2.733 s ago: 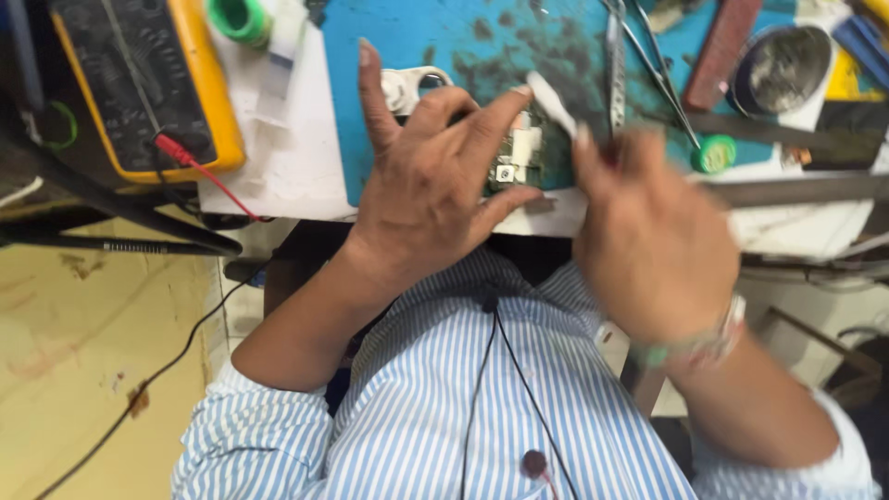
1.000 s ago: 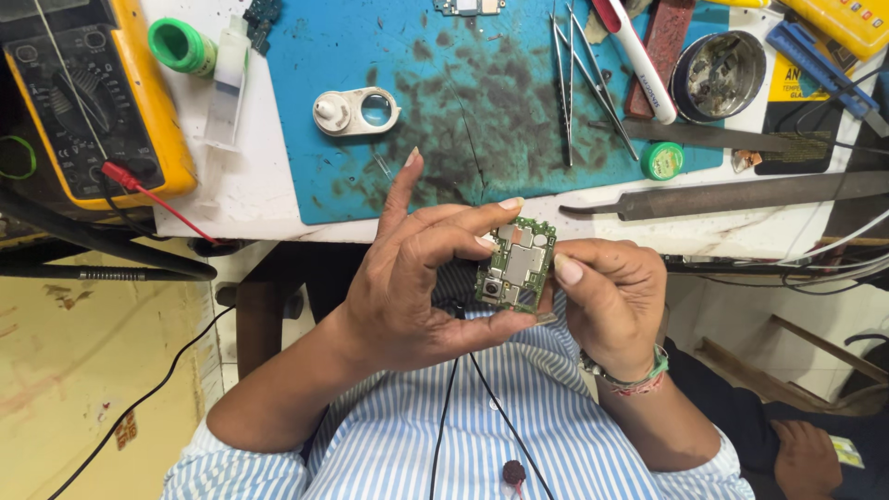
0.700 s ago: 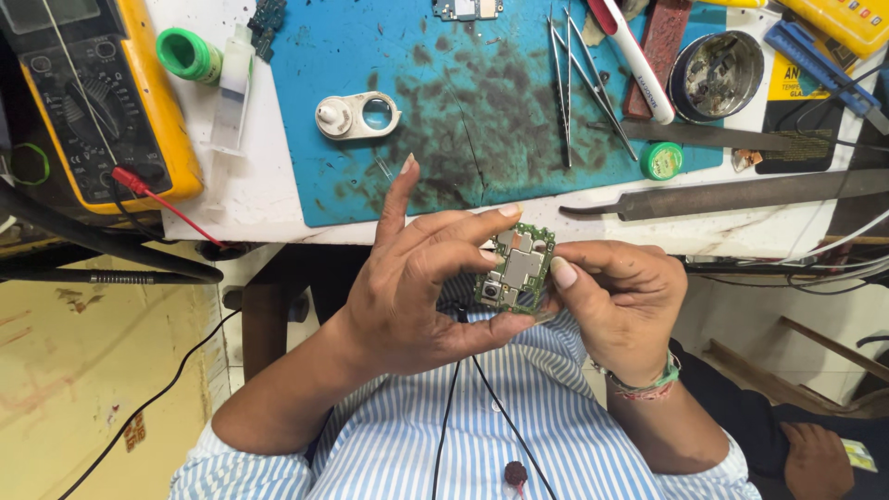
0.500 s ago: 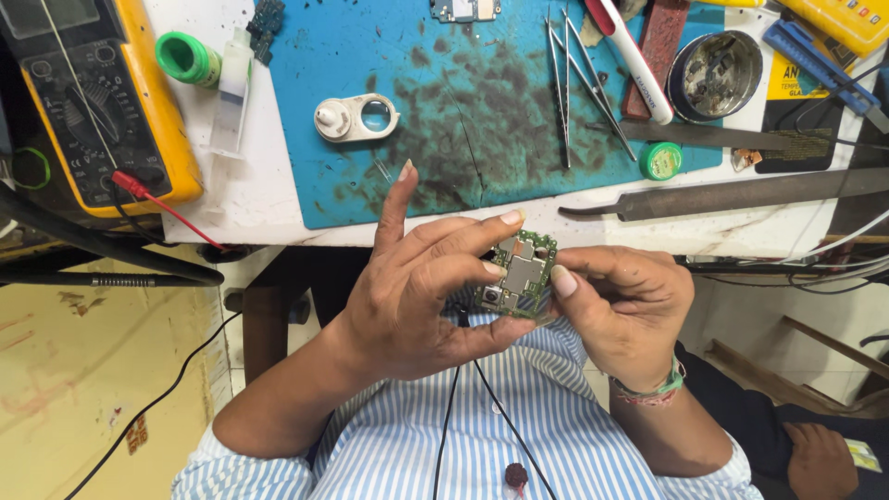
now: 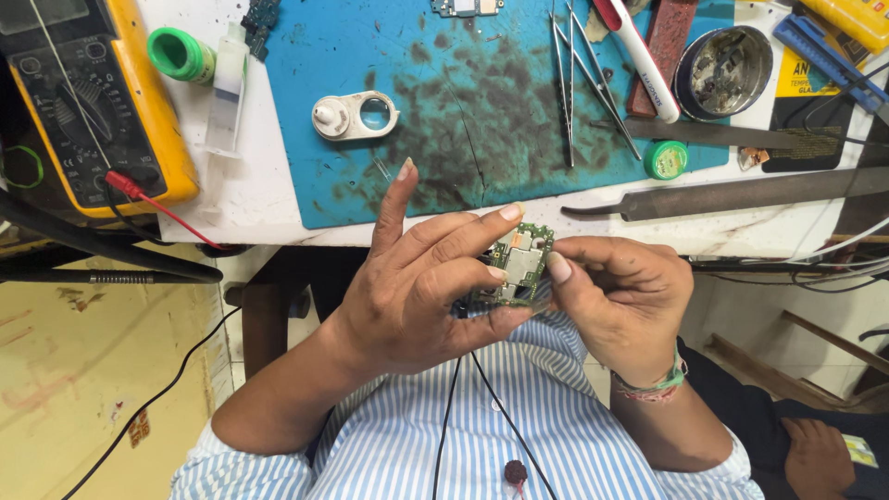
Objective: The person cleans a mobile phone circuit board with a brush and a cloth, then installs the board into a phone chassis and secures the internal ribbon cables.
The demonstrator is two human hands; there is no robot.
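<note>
A white workbench (image 5: 269, 199) carries a stained blue mat (image 5: 482, 120) (tweezers (image 5: 569, 83) on it) and a yellow multimeter (image 5: 93, 102).

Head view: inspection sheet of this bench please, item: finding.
Surface: white bench top with a stained blue work mat.
Job's things: small green circuit board, held above the lap, off the mat.
Clutter: yellow multimeter, green-capped pot, syringe, white ring-shaped part, tweezers, round metal tin, long flat metal tool.
Fingers: left hand and right hand both pinch the board at its edges, index finger of the left raised.
Cables: red probe lead from the multimeter; black cable over the floor; thin black cords down the striped shirt.
Surroundings: yellowish floor; another person's hand at lower right.
</note>
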